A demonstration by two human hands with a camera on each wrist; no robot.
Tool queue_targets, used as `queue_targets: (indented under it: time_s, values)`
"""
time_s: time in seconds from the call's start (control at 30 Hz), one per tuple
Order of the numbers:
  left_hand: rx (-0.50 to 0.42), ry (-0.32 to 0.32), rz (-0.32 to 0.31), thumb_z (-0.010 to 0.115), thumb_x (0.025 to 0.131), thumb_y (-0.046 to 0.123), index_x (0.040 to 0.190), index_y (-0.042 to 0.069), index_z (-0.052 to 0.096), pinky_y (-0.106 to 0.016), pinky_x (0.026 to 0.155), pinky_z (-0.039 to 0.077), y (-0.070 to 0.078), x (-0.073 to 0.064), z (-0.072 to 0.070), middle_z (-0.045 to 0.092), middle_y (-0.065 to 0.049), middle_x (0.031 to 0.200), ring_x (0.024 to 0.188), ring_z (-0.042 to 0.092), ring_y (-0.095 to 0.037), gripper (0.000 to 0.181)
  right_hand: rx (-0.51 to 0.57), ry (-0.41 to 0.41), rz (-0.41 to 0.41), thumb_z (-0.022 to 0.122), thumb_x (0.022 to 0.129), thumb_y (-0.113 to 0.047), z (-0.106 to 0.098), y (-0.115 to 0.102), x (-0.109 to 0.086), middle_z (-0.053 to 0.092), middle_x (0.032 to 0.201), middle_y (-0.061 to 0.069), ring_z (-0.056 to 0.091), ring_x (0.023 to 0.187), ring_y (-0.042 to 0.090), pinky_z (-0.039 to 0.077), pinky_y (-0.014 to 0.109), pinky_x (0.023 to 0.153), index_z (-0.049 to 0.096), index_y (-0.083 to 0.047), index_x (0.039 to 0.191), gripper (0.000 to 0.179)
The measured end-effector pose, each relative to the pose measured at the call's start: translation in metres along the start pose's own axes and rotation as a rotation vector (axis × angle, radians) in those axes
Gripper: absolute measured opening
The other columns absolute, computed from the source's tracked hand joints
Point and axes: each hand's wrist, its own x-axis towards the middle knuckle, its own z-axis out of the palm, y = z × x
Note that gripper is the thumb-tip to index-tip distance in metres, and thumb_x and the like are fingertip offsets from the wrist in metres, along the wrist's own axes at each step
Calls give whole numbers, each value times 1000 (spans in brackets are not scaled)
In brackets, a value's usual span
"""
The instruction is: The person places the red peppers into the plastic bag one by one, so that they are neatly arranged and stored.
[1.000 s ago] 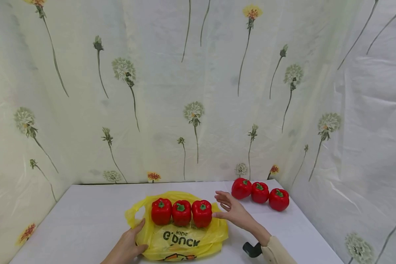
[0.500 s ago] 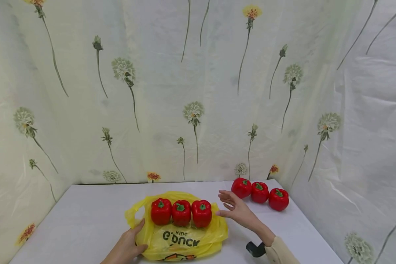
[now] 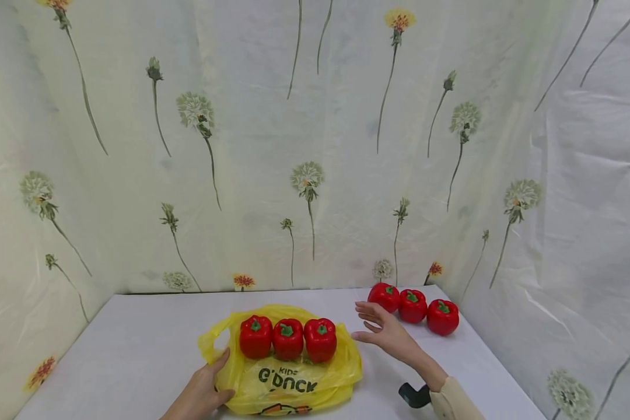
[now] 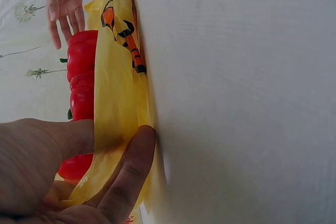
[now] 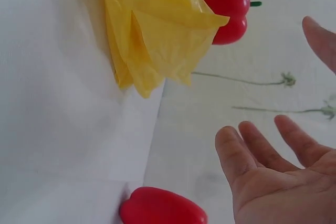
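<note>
A yellow plastic bag (image 3: 289,385) with dark lettering lies flat on the white table. Three red bell peppers (image 3: 288,339) stand side by side on it, green stems up. At the bag's left edge is my left hand (image 3: 202,388); the left wrist view shows its fingers (image 4: 131,177) holding the yellow film, one digit partly covered by it. To the right of the bag, my right hand (image 3: 391,335) hovers with fingers spread and holds nothing. In the right wrist view, a bag corner (image 5: 168,30) and one pepper (image 5: 226,3) appear beyond its fingers.
Three more red bell peppers (image 3: 412,306) sit in a slanting row at the table's back right corner. A black device (image 3: 415,395) is on my right wrist. Dandelion-print curtains (image 3: 262,146) surround the white table (image 3: 147,344) at the back and sides.
My right hand has drawn back to the right, away from the rightmost pepper on the bag. The left hand, the bag and all the peppers stay in place.
</note>
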Motion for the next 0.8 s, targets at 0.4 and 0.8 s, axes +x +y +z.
queue_targets:
  time_s: [0.4, 0.8]
  values:
    - [-4, 15, 30, 81, 73, 15, 143, -8, 38, -58, 102, 41, -1, -2, 0, 44, -30, 143, 129, 45, -45, 85, -26, 50, -15, 81, 76, -32, -20, 0, -6, 52, 140, 13, 49, 130, 35, 51, 38, 96, 47, -19, 139, 73]
    - [-2, 2, -7, 82, 73, 17, 144, -6, 37, -56, 101, 43, -1, 1, 1, 43, -29, 144, 128, 48, -40, 86, -68, 101, -38, 81, 76, -32, -43, 2, -10, 51, 141, 14, 46, 132, 37, 53, 34, 93, 46, -15, 139, 74]
